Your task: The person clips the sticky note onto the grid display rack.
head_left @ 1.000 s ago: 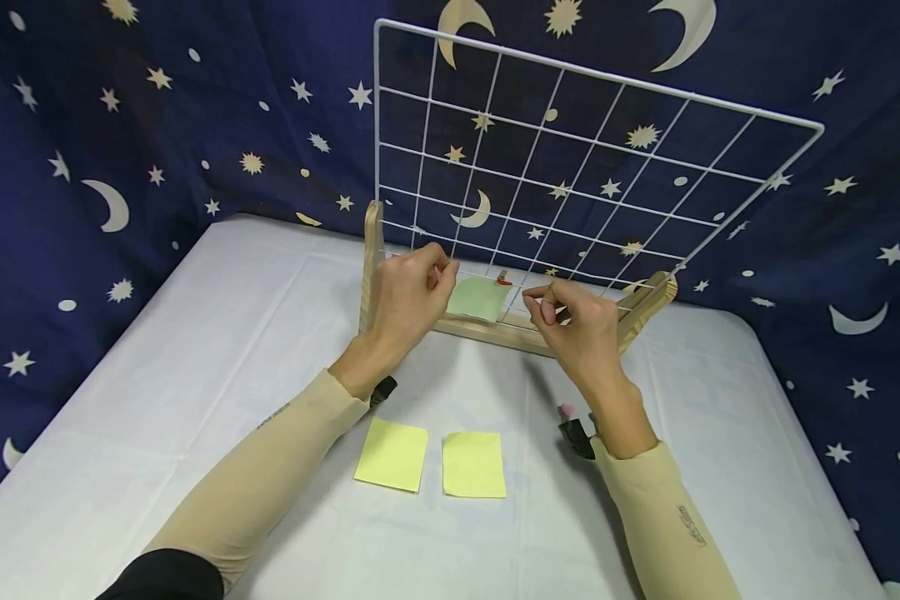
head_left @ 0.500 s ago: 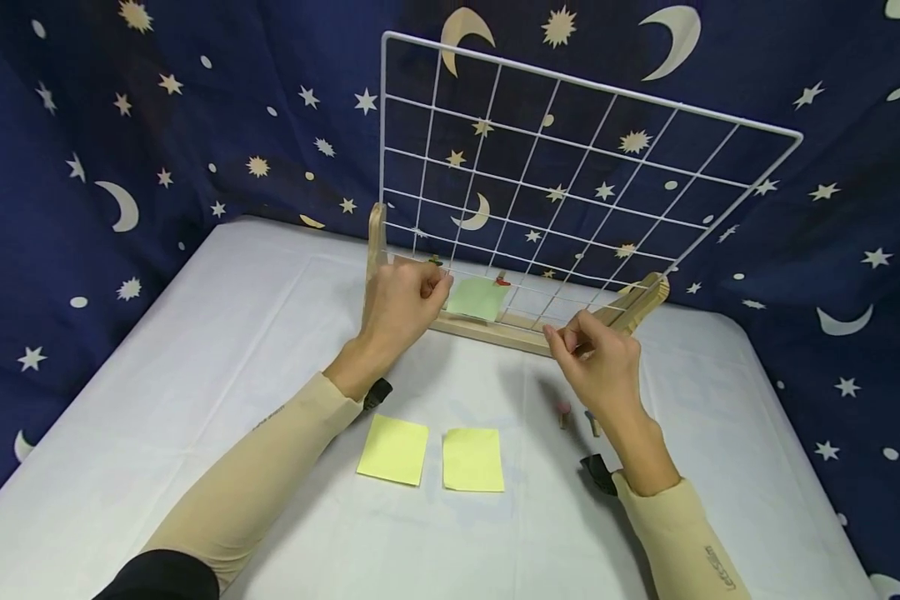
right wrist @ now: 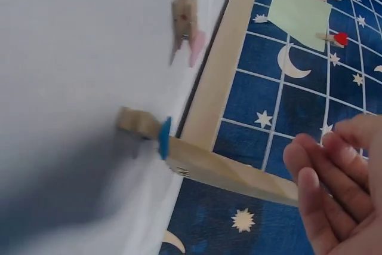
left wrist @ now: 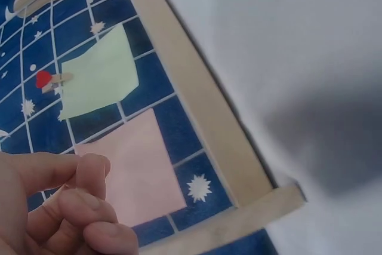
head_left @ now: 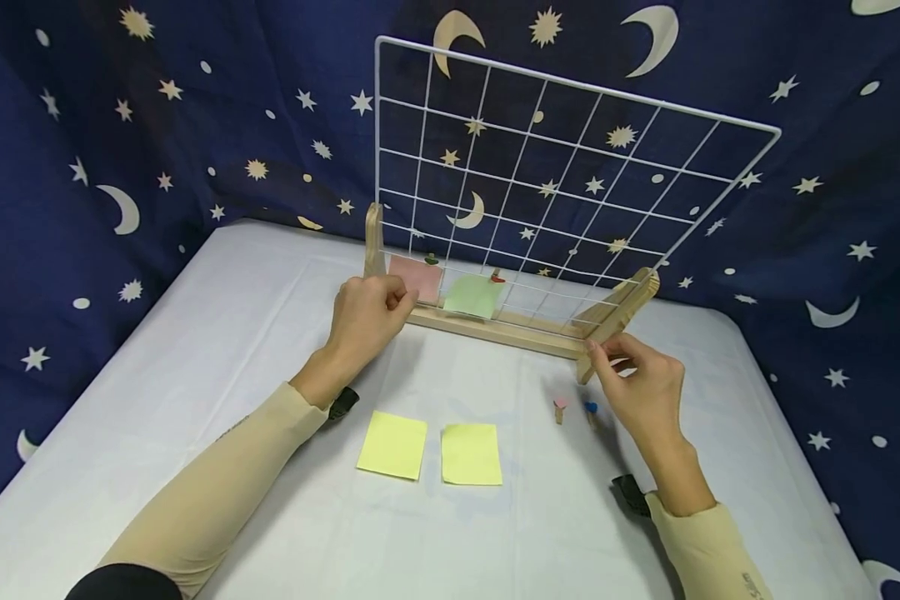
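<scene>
A pink sticky note (head_left: 416, 277) hangs at the lower left of the white wire grid (head_left: 525, 150); at its top is a mini clothespin with a green heart (head_left: 431, 259). Beside it a green sticky note (head_left: 472, 296) hangs from a clothespin with a red heart (head_left: 497, 278). My left hand (head_left: 367, 317) is in front of the pink note, fingers loosely curled and holding nothing. My right hand (head_left: 641, 387), also loosely curled with nothing in it, hovers by the stand's right foot. Below lie a pink-heart clothespin (head_left: 559, 408) and a blue-heart clothespin (head_left: 592, 412).
Two yellow sticky notes, a left one (head_left: 392, 446) and a right one (head_left: 471, 454), lie on the white tablecloth (head_left: 270, 533). A wooden stand (head_left: 495, 329) holds the grid upright. Behind hangs a dark blue curtain (head_left: 195, 133) with moons and stars.
My left hand has moved left and slightly down, uncovering the pink note and its green-heart clothespin. My right hand has drawn away from the grid, right and toward me, above the loose clothespins.
</scene>
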Tool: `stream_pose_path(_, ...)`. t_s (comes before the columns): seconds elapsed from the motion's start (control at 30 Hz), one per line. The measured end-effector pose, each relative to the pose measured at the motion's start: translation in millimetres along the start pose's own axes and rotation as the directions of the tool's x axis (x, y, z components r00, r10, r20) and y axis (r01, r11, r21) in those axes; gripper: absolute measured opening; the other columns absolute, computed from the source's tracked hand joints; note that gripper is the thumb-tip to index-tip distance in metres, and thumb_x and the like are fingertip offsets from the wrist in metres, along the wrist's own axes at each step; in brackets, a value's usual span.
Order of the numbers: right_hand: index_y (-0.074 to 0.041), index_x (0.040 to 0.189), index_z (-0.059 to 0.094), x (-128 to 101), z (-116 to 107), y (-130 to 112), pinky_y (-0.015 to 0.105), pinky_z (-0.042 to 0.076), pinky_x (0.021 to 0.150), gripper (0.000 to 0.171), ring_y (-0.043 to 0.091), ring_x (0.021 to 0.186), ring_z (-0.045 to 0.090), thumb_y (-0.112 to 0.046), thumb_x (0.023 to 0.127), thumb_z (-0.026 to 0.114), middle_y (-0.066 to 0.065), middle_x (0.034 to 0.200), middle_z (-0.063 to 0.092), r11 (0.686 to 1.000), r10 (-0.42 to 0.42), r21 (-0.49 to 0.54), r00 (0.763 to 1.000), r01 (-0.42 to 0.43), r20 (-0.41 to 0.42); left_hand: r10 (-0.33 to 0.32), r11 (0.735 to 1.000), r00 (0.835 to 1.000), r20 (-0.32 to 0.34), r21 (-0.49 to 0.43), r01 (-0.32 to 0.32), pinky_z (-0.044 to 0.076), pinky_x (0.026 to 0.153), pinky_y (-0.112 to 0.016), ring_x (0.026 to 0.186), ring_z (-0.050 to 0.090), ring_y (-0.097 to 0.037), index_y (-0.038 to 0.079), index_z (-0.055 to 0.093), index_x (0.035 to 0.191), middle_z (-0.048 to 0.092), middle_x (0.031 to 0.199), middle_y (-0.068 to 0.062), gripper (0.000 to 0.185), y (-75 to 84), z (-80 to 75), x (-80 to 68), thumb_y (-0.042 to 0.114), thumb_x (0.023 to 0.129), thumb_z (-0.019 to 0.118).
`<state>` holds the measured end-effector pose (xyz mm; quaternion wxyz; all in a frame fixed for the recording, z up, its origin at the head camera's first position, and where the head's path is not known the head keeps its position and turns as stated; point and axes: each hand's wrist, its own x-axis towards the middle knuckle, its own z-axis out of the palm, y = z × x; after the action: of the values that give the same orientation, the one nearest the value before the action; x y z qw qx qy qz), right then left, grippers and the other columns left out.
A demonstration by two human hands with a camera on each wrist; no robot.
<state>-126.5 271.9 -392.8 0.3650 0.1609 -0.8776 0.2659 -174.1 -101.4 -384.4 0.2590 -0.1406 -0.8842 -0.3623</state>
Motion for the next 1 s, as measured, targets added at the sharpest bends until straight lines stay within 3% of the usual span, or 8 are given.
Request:
stream_pose_path(0.3, -0.004, 0.085, 0.079, -12, -2, 11, -0.001, 0.041, 0.063, 0.009, 0.030, 0.065, 0.074, -0.010, 0.092, 0.079, 0.008, 0.076, 0.078, 0.992, 0.101, -0.080, 0.993, -0.097, 0.053, -0.001, 1.000, 1.000, 0.029, 0.025, 0.000, 0.045, 0.056, -0.039, 0.056, 0.059, -0.023, 0.011, 0.071, 0.068, 0.061, 0.056, 0.000, 0.027, -7.0, -7.6, -9.2, 0.017, 0.094, 0.076)
stream_pose_path(0.43, -0.006, 0.084, 0.080, -16, -4, 16, 0.000, 0.041, 0.061, 0.010, 0.013, 0.063, 0.071, -0.011, 0.092, 0.077, 0.006, 0.075, 0.078, 0.989, 0.118, -0.090, 0.992, -0.114, 0.048, -0.002, 1.000, 0.999, 0.037, 0.020, 0.002, 0.044, 0.056, -0.038, 0.058, 0.060, -0.024, 0.011, 0.073, 0.070, 0.062, 0.058, 0.000, 0.025, -11.7, -12.7, -14.2, 0.017, 0.094, 0.076)
stream_pose_path(0.53, -0.007, 0.083, 0.080, -20, -6, 19, 0.002, 0.041, 0.058, 0.012, -0.008, 0.065, 0.061, -0.013, 0.092, 0.077, 0.005, 0.074, 0.078, 0.987, 0.135, -0.090, 0.990, -0.130, 0.043, -0.002, 1.000, 0.999, 0.054, 0.022, 0.001, 0.042, 0.056, -0.037, 0.057, 0.058, -0.023, 0.012, 0.073, 0.069, 0.061, 0.057, 0.001, 0.026, -16.0, -13.7, -17.5, 0.017, 0.094, 0.075)
stream_pose_path(0.63, -0.007, 0.083, 0.080, -22, -7, 23, 0.002, 0.041, 0.058, 0.013, -0.020, 0.069, 0.052, -0.014, 0.093, 0.077, 0.005, 0.074, 0.078, 0.986, 0.143, -0.092, 0.989, -0.139, 0.045, 0.000, 1.000, 0.997, 0.079, 0.028, -0.002, 0.040, 0.055, -0.035, 0.056, 0.055, -0.021, 0.012, 0.072, 0.069, 0.059, 0.055, 0.002, 0.025, -19.0, -13.7, -20.6, 0.015, 0.093, 0.074)
stream_pose_path(1.0, -0.010, 0.082, 0.080, -26, -13, 26, 0.001, 0.041, 0.060, 0.014, -0.020, 0.068, 0.054, -0.017, 0.093, 0.077, 0.004, 0.076, 0.078, 0.973, 0.205, -0.122, 0.977, -0.196, 0.065, 0.034, 0.998, 0.982, 0.188, 0.045, -0.043, 0.040, 0.058, -0.034, 0.056, 0.052, -0.016, 0.014, 0.070, 0.068, 0.061, 0.059, 0.006, 0.025, -27.1, -23.8, -41.3, 0.015, 0.092, 0.076)
